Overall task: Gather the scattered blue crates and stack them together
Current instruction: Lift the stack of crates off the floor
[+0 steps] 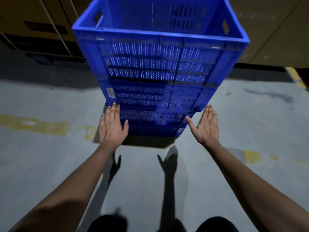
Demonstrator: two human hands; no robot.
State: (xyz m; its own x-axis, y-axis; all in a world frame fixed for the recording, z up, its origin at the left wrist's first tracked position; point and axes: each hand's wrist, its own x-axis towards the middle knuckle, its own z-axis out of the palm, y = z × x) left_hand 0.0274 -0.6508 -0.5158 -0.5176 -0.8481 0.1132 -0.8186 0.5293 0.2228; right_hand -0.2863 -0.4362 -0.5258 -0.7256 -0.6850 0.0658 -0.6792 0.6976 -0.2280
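Head view shows us a tall stack of blue crates (157, 77) standing on the grey concrete floor (50, 164), close in front of us, with cardboard boxes (38, 25) behind it on the left and a plain wall of board on the right; we count at least three crates nested one on another, perhaps four, though the lower ones lie in shadow and blur together. Our left hand (112, 125) reaches toward the lower left corner of the stack, fingers straight and spread, its tips at or just touching the crate wall; we cannot tell for sure whether it presses. Our right hand (206, 125) is likewise flat and spread, palm turned inward, just beside the lower right corner and seemingly apart from it; neither hand holds anything. Faded yellow floor markings (36, 125) run past on both sides.

We judge the step to be steadying or squaring the stack, or taking hold of it low down to shift it; no loose crate shows here. To do it well we should bring both palms against opposite sides at the same height; push evenly so the tower does not twist; keep the force low, since the top crate looms high and a shove higher up could tip it; check that each rim sits seated before letting go.
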